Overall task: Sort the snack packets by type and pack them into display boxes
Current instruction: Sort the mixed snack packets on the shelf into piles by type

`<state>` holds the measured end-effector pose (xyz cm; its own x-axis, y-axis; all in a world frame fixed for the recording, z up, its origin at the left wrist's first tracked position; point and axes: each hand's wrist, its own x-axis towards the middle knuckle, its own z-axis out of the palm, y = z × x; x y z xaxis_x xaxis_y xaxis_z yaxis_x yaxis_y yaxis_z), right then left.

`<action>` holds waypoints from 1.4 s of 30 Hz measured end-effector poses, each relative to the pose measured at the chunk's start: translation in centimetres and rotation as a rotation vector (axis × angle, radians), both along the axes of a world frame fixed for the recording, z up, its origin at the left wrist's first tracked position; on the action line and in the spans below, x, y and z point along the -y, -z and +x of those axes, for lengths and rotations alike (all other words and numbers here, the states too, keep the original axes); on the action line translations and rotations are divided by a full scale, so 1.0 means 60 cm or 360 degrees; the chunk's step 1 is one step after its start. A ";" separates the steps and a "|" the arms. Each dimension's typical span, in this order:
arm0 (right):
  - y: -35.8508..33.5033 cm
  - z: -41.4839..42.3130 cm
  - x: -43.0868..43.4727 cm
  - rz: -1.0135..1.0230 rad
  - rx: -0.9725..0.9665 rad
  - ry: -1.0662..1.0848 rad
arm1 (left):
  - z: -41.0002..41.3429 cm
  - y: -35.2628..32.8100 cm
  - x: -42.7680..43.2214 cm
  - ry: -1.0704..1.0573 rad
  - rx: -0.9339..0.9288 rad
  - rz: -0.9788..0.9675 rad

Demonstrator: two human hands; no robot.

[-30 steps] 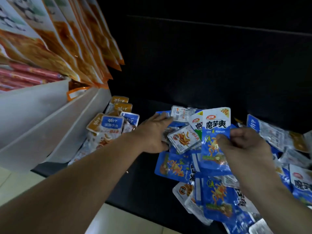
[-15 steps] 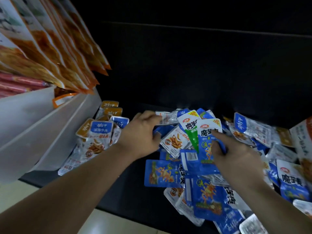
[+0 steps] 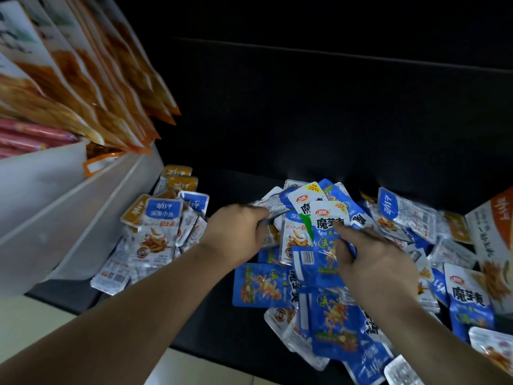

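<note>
Gather only matching packets behind the blue packet that your right hand pinches, index finger straight across its face and thumb just below, and lift it clear of the heap under your fingertips. Your left hand, forearm stretched forward, curls its fingers round a silver packet at their tips.

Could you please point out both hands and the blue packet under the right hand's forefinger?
left hand (image 3: 236,232): head view, on the back of the hand.
right hand (image 3: 377,259): head view, on the back of the hand.
blue packet (image 3: 323,252): head view, on its blue printed front.
</note>
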<state>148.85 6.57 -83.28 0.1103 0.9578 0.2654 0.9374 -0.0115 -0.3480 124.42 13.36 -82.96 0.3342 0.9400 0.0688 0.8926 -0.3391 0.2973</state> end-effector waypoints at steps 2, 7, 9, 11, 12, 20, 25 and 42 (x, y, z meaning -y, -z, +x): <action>0.000 0.000 0.001 -0.0007 0.0010 -0.0011 | -0.007 -0.001 0.004 -0.0027 0.0008 0.0079; -0.009 -0.001 0.001 -0.0038 0.0022 0.0012 | -0.026 -0.039 0.022 -0.0646 0.0875 0.0172; -0.019 -0.004 0.000 -0.0127 -0.0016 0.0024 | -0.013 -0.072 0.048 -0.0846 0.1382 -0.0114; -0.037 -0.012 -0.001 -0.0344 -0.0125 0.0092 | 0.010 -0.088 0.082 -0.0973 0.1744 -0.0521; -0.047 -0.016 -0.002 -0.0454 -0.0275 0.0130 | 0.020 -0.087 0.095 -0.1018 0.1898 -0.0700; -0.093 -0.067 0.028 -0.0417 -0.1866 0.0141 | 0.071 -0.074 0.145 -0.1163 0.2209 -0.1088; -0.113 -0.087 0.044 -0.0594 -0.2234 0.0246 | 0.079 -0.071 0.161 -0.1170 0.2097 -0.0961; -0.098 -0.080 0.036 -0.0417 -0.1401 0.0106 | -0.039 -0.064 0.155 -0.1280 0.1823 -0.0603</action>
<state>144.08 4.38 -77.38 0.2265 0.9600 -0.1647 0.3305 -0.2348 -0.9141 122.08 4.07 -79.13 -0.3492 0.8654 -0.3594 0.0157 0.3889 0.9211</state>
